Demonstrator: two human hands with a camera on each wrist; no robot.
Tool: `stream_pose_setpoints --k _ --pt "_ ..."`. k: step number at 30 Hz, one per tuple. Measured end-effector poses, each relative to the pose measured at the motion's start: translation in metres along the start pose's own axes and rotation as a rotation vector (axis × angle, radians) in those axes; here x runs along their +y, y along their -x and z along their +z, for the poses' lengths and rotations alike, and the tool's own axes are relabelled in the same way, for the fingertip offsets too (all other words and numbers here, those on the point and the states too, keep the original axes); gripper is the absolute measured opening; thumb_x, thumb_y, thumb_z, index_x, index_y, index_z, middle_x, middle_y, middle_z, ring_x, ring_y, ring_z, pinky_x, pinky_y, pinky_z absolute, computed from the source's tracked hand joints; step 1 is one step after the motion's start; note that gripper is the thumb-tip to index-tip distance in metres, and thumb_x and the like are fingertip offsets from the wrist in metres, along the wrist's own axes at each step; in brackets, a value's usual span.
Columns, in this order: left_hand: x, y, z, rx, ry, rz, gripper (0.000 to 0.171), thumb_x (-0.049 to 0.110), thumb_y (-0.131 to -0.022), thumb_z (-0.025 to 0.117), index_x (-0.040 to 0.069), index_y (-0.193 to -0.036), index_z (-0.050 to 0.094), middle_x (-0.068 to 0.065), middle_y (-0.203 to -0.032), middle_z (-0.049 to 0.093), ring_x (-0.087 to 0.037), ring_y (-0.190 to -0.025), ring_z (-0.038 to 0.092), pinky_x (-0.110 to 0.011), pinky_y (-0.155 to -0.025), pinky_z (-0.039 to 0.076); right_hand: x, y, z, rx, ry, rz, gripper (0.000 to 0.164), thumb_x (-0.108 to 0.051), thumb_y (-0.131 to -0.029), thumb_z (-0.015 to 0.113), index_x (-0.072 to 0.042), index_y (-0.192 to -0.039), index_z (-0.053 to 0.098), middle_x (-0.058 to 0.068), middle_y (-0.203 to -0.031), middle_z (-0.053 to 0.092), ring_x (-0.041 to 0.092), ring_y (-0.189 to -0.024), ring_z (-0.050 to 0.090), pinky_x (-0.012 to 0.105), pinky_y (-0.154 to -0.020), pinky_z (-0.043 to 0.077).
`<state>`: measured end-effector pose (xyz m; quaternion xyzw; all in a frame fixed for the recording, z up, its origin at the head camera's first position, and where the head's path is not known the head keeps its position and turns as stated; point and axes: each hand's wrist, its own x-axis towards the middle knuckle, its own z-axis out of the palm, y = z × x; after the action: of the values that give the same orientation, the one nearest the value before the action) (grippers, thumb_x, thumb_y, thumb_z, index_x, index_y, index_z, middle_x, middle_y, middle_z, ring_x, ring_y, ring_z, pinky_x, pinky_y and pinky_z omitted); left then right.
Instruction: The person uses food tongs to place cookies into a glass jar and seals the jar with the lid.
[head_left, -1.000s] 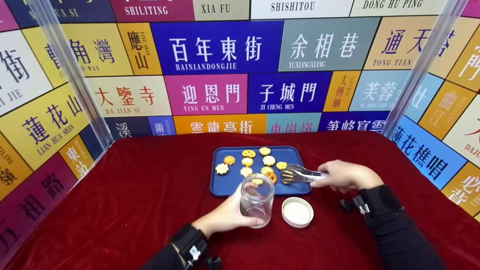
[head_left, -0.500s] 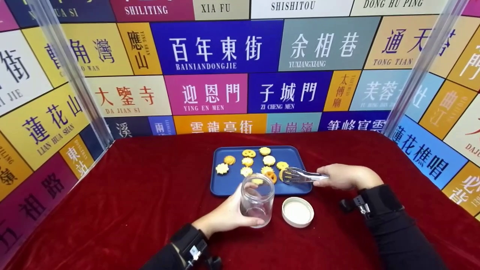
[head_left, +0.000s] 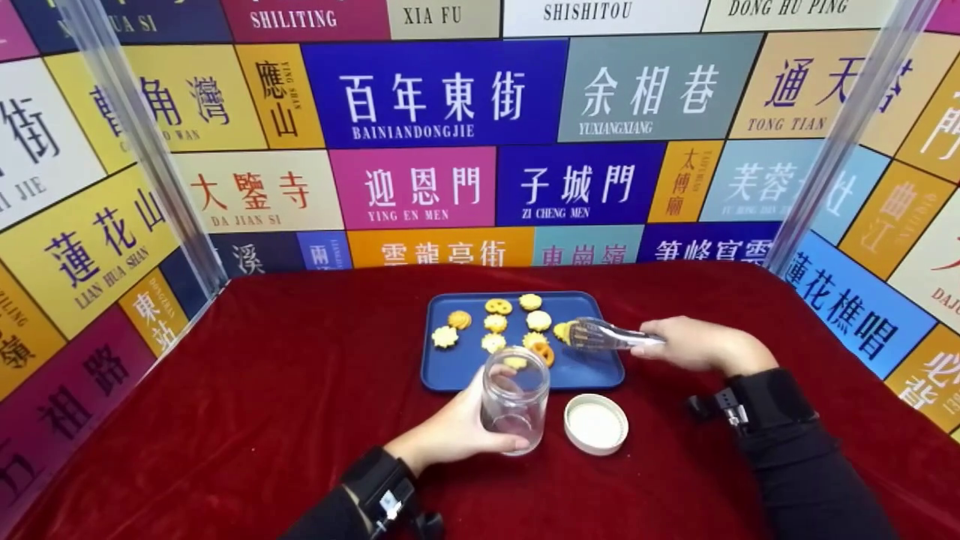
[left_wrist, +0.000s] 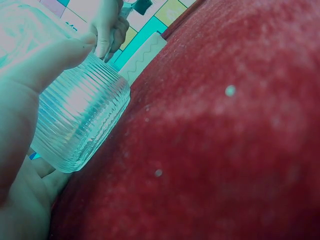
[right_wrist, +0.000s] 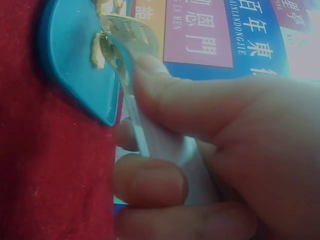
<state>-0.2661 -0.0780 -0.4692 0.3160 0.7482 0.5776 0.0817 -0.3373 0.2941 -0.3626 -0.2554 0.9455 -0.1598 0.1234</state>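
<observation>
Across the red-covered worktop, my left hand grips a glass jar while my right hand pinches tongs at a cookie toward the right of the blue tray, where over-squeezing could crumble it.

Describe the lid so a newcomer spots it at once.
On the red cloth, find the blue tray. Nearer the camera, right of the glass jar, lies a round lid, open side up: opaque and cream, unlike the clear jar.

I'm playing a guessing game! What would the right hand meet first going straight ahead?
The right hand and its tongs would probably meet the yellow cookie at their tips first; whether they touch, I can't tell.
</observation>
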Motion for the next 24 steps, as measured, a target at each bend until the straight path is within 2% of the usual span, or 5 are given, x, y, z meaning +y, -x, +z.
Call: stream_pose_setpoints --k 11,17,24 --pt "-0.001 -0.001 0.001 -0.002 0.008 0.014 0.102 0.016 -0.082 0.094 0.011 -0.159 0.029 -0.014 -0.152 0.05 -0.015 -0.135 0.055 -0.034 -0.118 0.043 -0.01 0.008 -0.014 0.108 0.027 -0.004 0.024 -0.037 -0.108 0.063 -0.013 -0.103 0.062 -0.001 -0.088 0.057 0.02 -0.085 0.054 0.04 -0.079 0.043" --pt "-0.001 -0.001 0.001 -0.005 0.018 0.011 0.102 0.015 -0.082 0.094 0.01 -0.16 0.028 -0.017 -0.153 0.048 -0.015 -0.134 0.055 -0.034 -0.117 0.043 -0.025 0.018 -0.023 0.159 0.056 -0.031 0.025 -0.04 -0.109 0.062 -0.016 -0.1 0.06 -0.003 -0.085 0.056 0.018 -0.081 0.054 0.04 -0.077 0.043" --pt "-0.001 -0.001 0.0 0.004 -0.002 0.0 0.096 0.017 -0.082 0.093 0.008 -0.156 0.032 -0.014 -0.15 0.048 -0.016 -0.132 0.057 -0.034 -0.116 0.044 -0.049 0.03 -0.031 0.186 0.035 -0.07 0.025 -0.043 -0.109 0.061 -0.02 -0.099 0.059 -0.006 -0.079 0.049 0.014 -0.072 0.049 0.036 -0.068 0.039"
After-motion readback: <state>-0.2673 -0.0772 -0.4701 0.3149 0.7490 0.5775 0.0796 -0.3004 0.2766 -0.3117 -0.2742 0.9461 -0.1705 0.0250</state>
